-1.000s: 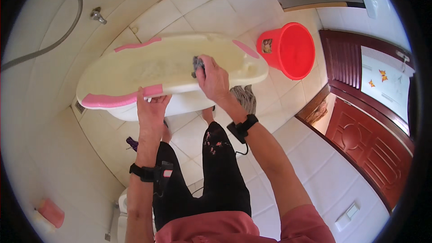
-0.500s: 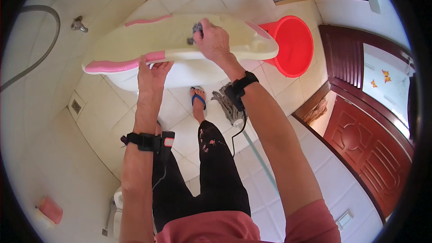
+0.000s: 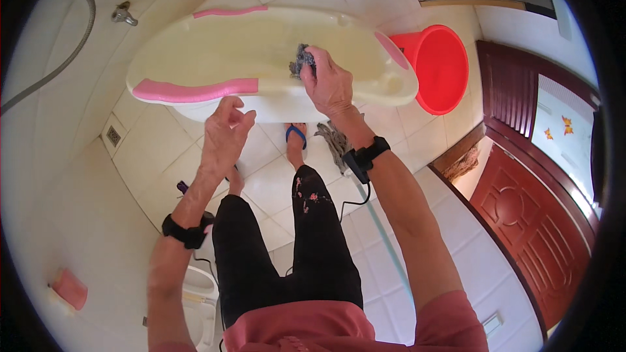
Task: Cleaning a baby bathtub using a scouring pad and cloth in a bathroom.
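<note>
A long, pale yellow baby bathtub (image 3: 215, 52) with white outer sides lies in front of me. My right hand (image 3: 330, 86) is closed on a crumpled dark grey cloth (image 3: 302, 61), its exact kind hard to tell. It holds the cloth over the tub, near the front rim. My left hand (image 3: 227, 131) is empty, its fingers loosely bent and apart. It hovers just below the pink grip strip (image 3: 195, 91) on the tub's near rim, fingertips close to the edge; whether they touch cannot be told.
A red bucket (image 3: 443, 71) stands by the tub's right end. A grey string mop (image 3: 336, 146) with a pale green handle lies near my feet. Behind the left end are a wall tap (image 3: 124, 15) and a hose (image 3: 85, 32). A floor drain (image 3: 113, 135) sits at left.
My left hand has let go of the tub's pink-edged rim and drawn back toward me. My right hand, still gripping the grey cloth, has shifted right. The whole view has moved slightly.
</note>
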The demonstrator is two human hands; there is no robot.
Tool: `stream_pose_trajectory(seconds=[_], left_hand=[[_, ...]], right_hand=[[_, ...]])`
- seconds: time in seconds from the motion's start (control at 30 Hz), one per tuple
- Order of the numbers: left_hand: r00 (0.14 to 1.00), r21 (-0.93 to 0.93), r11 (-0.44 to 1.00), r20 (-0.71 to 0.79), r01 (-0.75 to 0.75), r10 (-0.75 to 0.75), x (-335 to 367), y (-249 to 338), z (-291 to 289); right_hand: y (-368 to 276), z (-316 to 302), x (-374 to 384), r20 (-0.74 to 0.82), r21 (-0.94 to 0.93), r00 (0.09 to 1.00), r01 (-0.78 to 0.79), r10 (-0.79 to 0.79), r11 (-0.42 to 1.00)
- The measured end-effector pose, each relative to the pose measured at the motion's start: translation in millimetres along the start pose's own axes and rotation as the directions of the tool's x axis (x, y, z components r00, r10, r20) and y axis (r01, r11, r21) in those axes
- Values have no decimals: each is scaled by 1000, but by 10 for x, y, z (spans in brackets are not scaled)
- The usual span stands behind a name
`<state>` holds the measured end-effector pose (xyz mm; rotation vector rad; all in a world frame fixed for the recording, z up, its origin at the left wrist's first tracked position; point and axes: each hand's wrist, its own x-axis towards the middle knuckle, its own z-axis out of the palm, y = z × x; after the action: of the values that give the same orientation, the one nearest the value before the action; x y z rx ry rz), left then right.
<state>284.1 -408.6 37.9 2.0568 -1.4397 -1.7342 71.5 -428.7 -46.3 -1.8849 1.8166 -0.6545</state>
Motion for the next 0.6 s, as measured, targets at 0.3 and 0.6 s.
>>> stream_pose_trajectory(seconds=[0.3,0.6], left_hand=[[857,750,480,223,-455,464,884,-64,-64],[846,622,579,324,-527,422,878,-213,-81]], right_hand=[[-13,11,220,-136,12,988,71,-68,997],[-30,-67,213,79,-89,992,-90,97,992]])
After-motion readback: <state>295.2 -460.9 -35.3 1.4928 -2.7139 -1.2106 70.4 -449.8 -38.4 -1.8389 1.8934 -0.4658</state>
